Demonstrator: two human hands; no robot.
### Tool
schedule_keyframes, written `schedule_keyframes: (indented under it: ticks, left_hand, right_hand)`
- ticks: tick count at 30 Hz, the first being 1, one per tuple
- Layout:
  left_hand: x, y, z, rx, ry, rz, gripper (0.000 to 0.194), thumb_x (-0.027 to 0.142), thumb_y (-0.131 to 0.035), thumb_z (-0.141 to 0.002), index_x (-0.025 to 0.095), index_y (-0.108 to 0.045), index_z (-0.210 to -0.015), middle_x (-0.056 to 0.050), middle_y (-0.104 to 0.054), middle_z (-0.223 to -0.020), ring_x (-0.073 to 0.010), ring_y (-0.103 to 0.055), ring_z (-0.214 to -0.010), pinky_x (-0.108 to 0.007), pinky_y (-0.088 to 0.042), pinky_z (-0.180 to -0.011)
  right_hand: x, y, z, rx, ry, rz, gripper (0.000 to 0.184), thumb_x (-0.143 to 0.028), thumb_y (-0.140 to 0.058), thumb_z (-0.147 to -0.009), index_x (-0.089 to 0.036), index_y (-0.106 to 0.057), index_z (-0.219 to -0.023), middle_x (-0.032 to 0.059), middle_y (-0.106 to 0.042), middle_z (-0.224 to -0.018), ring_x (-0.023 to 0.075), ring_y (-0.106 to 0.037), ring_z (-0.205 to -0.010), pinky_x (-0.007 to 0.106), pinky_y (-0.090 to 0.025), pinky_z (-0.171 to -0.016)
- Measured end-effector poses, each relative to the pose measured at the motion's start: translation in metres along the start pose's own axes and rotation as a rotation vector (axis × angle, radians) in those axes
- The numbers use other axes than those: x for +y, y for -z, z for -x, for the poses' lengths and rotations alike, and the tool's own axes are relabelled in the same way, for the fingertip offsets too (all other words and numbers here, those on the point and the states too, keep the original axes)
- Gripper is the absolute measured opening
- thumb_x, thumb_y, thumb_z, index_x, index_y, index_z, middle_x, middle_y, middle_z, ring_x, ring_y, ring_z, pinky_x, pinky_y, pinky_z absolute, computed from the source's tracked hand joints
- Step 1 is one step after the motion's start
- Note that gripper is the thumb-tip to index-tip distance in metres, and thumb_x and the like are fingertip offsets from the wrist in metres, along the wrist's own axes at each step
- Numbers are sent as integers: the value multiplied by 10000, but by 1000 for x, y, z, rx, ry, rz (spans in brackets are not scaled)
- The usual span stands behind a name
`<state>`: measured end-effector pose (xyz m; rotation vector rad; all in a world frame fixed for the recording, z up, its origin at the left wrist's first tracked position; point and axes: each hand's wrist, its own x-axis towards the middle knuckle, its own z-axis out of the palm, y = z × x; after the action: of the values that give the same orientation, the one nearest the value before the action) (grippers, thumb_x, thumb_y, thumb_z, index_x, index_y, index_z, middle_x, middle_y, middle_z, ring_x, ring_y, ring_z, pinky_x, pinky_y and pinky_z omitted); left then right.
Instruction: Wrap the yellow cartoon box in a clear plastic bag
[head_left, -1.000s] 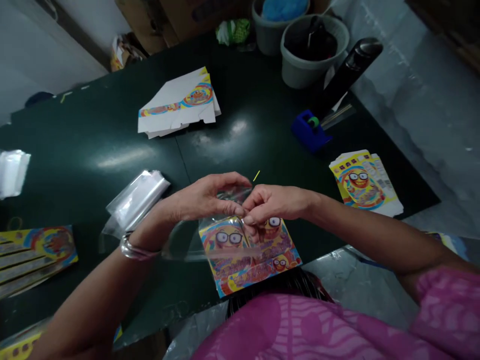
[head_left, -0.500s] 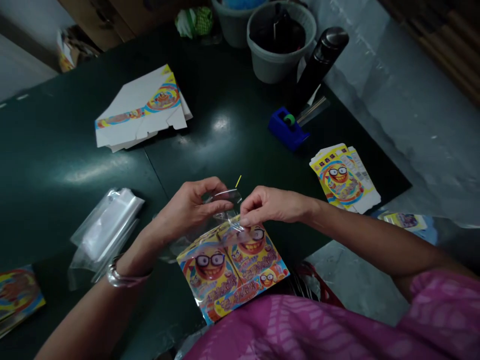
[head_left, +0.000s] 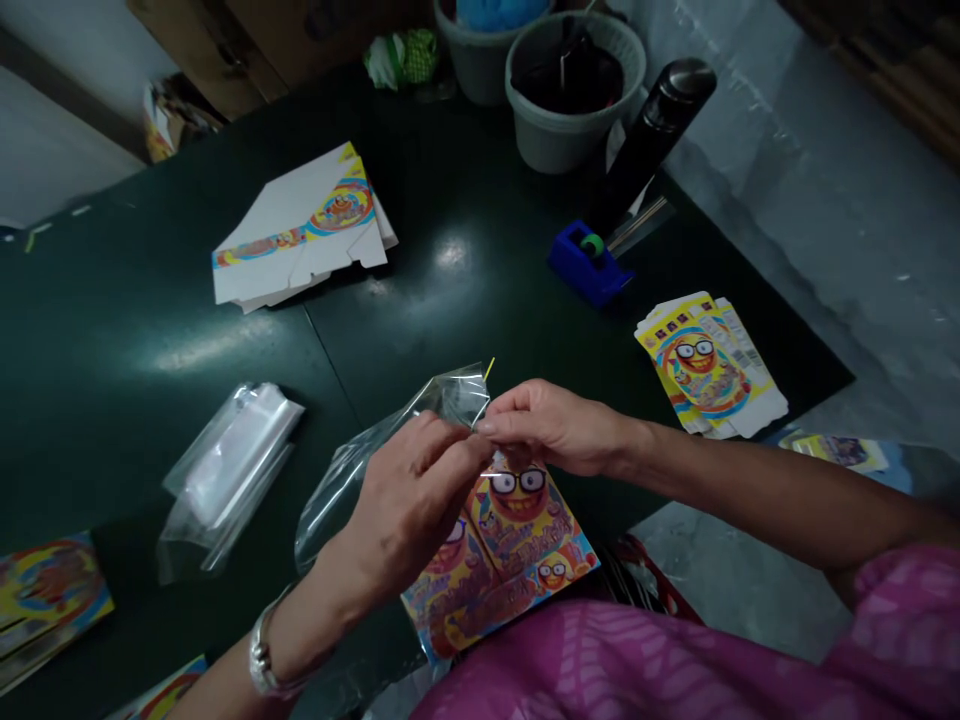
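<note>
My left hand point(head_left: 411, 500) and my right hand point(head_left: 551, 428) meet over the near edge of the dark green table point(head_left: 450, 300). Both pinch the mouth of a clear plastic bag point(head_left: 360, 460) that slants away to the lower left. Under the hands lie colourful printed cards with a cartoon face in glasses point(head_left: 517, 540), partly hidden by my left hand. A silver bangle point(head_left: 264, 660) sits on my left wrist.
A pile of clear bags point(head_left: 229, 475) lies at the left. Flat white cartons point(head_left: 300, 225) sit farther back. A blue tape dispenser point(head_left: 585, 260), a black flask point(head_left: 649, 130) and grey buckets point(head_left: 574, 90) stand at the back right. More printed cards point(head_left: 709, 365) lie right.
My left hand has turned over and come down across the cards, now pinching the bag mouth from below. The bag has swung out to the lower left. The view shifted slightly.
</note>
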<state>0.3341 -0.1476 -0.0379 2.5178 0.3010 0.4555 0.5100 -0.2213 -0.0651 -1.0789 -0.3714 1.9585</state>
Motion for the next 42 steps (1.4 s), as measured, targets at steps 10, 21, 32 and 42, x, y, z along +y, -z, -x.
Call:
schedule_keyframes:
  ticks: [10, 21, 32, 42]
  left_hand:
    - [2, 10, 9, -26, 78, 186, 178, 7, -588, -853, 166, -616, -927, -22, -599, -804, -126, -550, -700, -240, -437, -584]
    - [-3, 2, 15, 8, 36, 250, 189, 39, -639, -853, 169, -576, -975, -39, -631, -855, -143, -580, -777, -259, -489, -665]
    - [-3, 1, 14, 98, 67, 87, 218, 19, -632, -852, 157, -612, -1019, -23, -619, -799, -116, -562, -701, -230, -450, -615]
    - [-6, 5, 6, -24, 198, 205, 159, 42, -555, -890, 180, -511, -823, 36, -545, -726, -69, -511, -652, -172, -401, -605]
  right_hand:
    - [7, -13, -2, 13, -32, -73, 452, -480, -861, -593, -145, -557, -580, -79, -459, -474, 34, -372, -428, 178, -271, -408]
    - [6, -13, 0, 66, 44, 19, 416, -494, -835, -623, -141, -615, -613, -42, -527, -538, 53, -392, -472, 209, -287, -454]
    - [3, -16, -3, 95, 106, 148, 453, -529, -777, -677, -163, -539, -553, -75, -421, -479, 57, -357, -462, 232, -263, -463]
    - [4, -13, -8, 133, 116, 225, 402, -510, -790, -644, -155, -605, -605, -52, -509, -529, 66, -394, -489, 232, -282, -473]
